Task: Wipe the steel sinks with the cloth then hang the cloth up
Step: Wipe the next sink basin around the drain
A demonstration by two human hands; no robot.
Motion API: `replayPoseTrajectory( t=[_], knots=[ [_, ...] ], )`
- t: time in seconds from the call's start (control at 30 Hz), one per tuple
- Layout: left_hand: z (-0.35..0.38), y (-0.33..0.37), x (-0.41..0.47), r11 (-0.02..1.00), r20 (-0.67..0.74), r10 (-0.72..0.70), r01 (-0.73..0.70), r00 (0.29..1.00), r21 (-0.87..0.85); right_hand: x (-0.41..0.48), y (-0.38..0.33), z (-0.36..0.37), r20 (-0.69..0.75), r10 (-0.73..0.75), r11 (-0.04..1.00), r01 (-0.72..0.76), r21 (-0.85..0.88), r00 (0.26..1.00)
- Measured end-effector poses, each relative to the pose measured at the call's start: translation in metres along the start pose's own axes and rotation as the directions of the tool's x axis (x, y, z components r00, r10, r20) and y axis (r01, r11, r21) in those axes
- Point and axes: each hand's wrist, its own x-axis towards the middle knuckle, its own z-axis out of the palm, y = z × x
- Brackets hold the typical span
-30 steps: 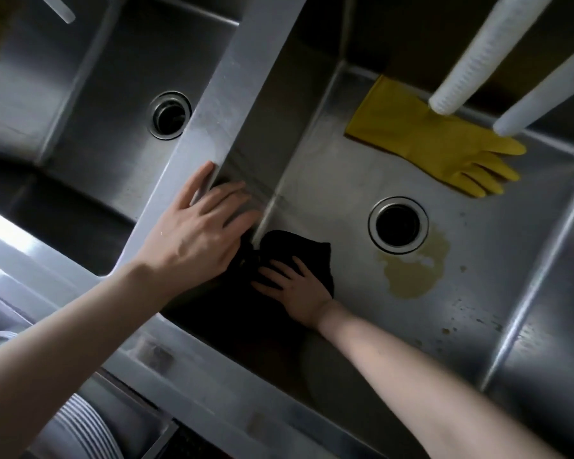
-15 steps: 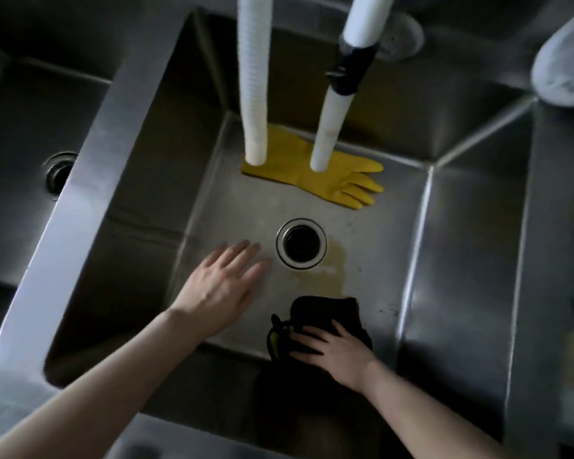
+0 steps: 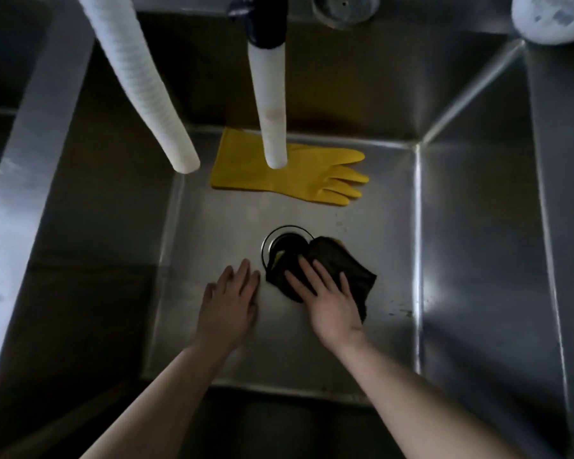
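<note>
- Step in hand, as judged: wiping of the sink [image 3: 212, 220] floor. Hanging-up is not yet begun.
- The cloth [image 3: 345, 270], dark and crumpled, is seen on the floor, overlapping the near-right rim of the drain [image 3: 284, 238].
- The right hand [image 3: 332, 299] is laid flat on the cloth, fingers straight and spread. The cloth is pressed down, not gripped; nothing is curled round it.
- The left hand [image 3: 229, 306] is rested flat on bare steel just left of the drain, beside the cloth but apart from it. Nothing is held.
- A yellow glove [image 3: 299, 177] lies flat against the back wall, below the ends of two white hoses [image 3: 136, 81].
- Dark specks [image 3: 401, 313] are noted on the floor near the right wall.
- A yellowish edge shows at the cloth's far side. It may be a stain or the cloth's own lining; the light is too dim to tell.
- Next move, as judged: a flat, pressed stroke toward the specks is called for, with the cloth kept from slipping into the drain.
- The glove would need to be lifted or wiped round.
- Whether the left basin [image 3: 0, 61] has been wiped cannot be told.
</note>
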Motion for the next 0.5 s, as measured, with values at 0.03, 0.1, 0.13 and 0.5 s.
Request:
replayPoseTrajectory(
  t=[0.03,0.1,0.13,0.5],
  knots=[
    [0.004,0.001,-0.001,1.000,-0.018,0.004,-0.004,1.000,-0.002,0.003,-0.001,0.000,-0.024,0.059,0.998,-0.059,0.011,0.998],
    [0.006,0.003,-0.002,0.999,0.020,-0.007,0.008,1.000,-0.032,-0.005,-0.005,0.009,-0.011,0.088,0.996,-0.087,0.032,0.996],
    [0.003,0.003,-0.001,0.999,0.020,-0.005,0.006,1.000,-0.042,-0.014,-0.005,0.017,-0.021,0.057,0.998,-0.056,0.020,0.998],
    [0.006,-0.012,0.014,0.993,-0.003,0.085,-0.085,0.996,-0.081,-0.059,0.009,0.042,-0.026,0.008,1.000,-0.008,-0.014,1.000]
  ],
)
